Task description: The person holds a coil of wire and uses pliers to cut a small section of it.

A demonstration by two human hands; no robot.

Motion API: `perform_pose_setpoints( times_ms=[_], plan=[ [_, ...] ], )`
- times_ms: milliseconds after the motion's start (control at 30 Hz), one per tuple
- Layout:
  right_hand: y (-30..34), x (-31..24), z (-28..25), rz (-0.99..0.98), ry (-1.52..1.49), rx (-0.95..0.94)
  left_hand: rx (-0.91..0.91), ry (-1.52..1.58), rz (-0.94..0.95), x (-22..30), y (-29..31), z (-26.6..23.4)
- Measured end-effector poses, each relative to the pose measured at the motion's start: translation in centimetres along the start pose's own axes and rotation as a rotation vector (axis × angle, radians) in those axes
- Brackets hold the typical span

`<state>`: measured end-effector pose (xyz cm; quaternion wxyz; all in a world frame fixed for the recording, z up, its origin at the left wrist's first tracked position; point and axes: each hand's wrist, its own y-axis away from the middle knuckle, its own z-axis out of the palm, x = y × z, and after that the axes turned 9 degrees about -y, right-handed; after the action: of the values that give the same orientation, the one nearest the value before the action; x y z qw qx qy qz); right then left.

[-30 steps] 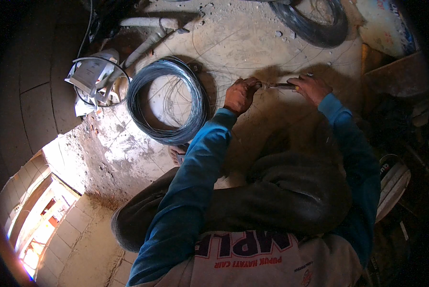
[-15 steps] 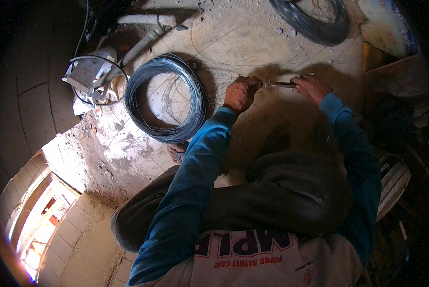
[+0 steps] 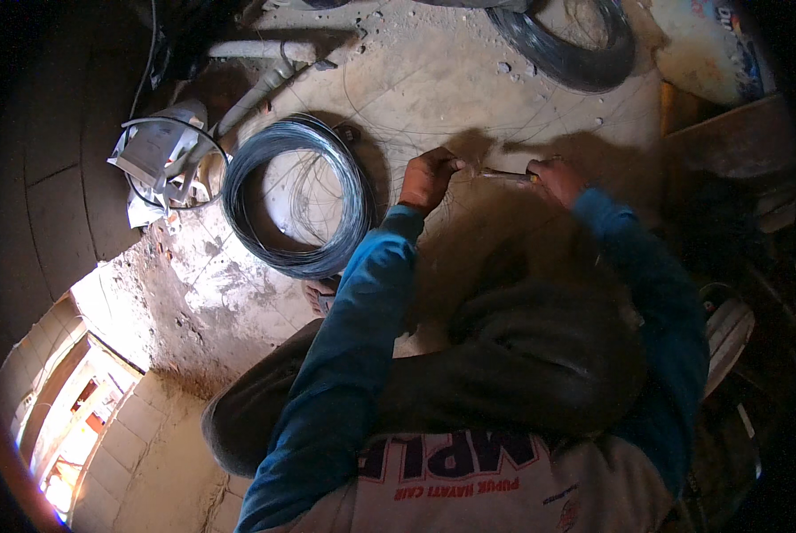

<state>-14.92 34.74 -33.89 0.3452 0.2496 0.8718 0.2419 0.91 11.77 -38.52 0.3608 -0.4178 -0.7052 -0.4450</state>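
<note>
My left hand (image 3: 429,180) is held out over the floor, thumb and fingers pinched together on what looks like thin wire (image 3: 471,169). Fine strands show around those fingertips. My right hand (image 3: 558,182), to the right of it, is closed round the end of a slim metal tool (image 3: 507,176). The tool points left and its tip is close to the left fingertips; its exact kind is too small to tell. Left of my left hand lies a large coil of grey wire (image 3: 355,191), with loose strands spreading from it over the floor.
A second wire coil (image 3: 584,75) lies at the far right, near a printed sack (image 3: 704,49). Pale pipes (image 3: 260,93) and a white box-like object (image 3: 154,151) with a black cable lie at far left. My crossed legs (image 3: 522,364) are below the hands.
The whole view has shifted slightly. My right hand has come a little left and the tool now tilts slightly. My left fingers have changed from a bunched grip to a more stretched pinch.
</note>
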Motion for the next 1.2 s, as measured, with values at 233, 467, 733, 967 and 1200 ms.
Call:
perform_pose_setpoints(
  times_ms=[233,467,733,967,1200],
  plan=[
    [-0.8,-4.7,-2.8,0.032,0.060,-0.084,0.093,0.245,-0.031,-0.7,0.0,-1.5],
    [-0.4,-2.8,-1.8,0.022,0.011,0.060,0.123,0.216,0.037,0.8,0.4,-0.5],
    [-0.3,-5.5,-2.1,0.157,-0.073,0.064,0.195,0.340,-0.027,0.3,1.1,-0.9],
    [-0.3,-4.0,-1.5,0.096,-0.038,0.018,0.203,0.411,-0.043,0.4,1.3,-0.9],
    [-0.8,0.7,0.9,0.335,-0.142,0.077,0.307,0.406,0.000,1.4,0.3,-1.5]
  ],
)
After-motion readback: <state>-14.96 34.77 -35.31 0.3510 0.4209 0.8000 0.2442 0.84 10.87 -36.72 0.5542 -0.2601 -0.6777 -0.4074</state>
